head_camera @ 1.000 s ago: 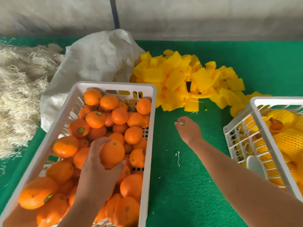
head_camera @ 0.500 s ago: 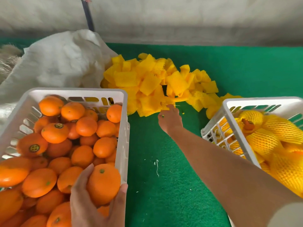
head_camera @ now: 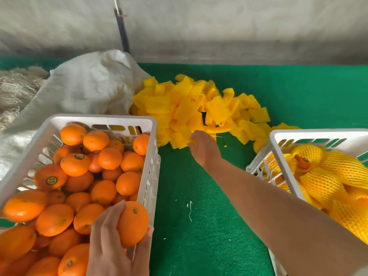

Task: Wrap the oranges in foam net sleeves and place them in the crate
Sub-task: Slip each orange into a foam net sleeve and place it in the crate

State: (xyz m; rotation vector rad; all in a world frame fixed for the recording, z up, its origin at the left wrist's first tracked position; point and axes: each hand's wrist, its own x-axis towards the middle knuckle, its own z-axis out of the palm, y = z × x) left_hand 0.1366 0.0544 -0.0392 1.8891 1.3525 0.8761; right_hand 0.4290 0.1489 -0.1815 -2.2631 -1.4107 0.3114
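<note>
My left hand (head_camera: 117, 246) grips one bare orange (head_camera: 133, 224) above the near right corner of the white crate (head_camera: 99, 118) full of bare oranges. My right hand (head_camera: 205, 150) reaches across the green mat to the front edge of the pile of yellow foam net sleeves (head_camera: 191, 108), fingers curled at a sleeve; whether it holds one is hidden. At the right stands a second white crate (head_camera: 278, 134) with oranges wrapped in yellow sleeves (head_camera: 322, 182).
A white woven sack (head_camera: 87, 86) lies behind the left crate, with pale straw-like fibre (head_camera: 16, 90) at far left. A grey wall and a dark pole (head_camera: 121, 30) close off the back. Green mat (head_camera: 199, 216) runs between the two crates.
My right hand has moved forward from the open mat to the sleeve pile. My left hand has lifted the orange toward the crate's near right corner.
</note>
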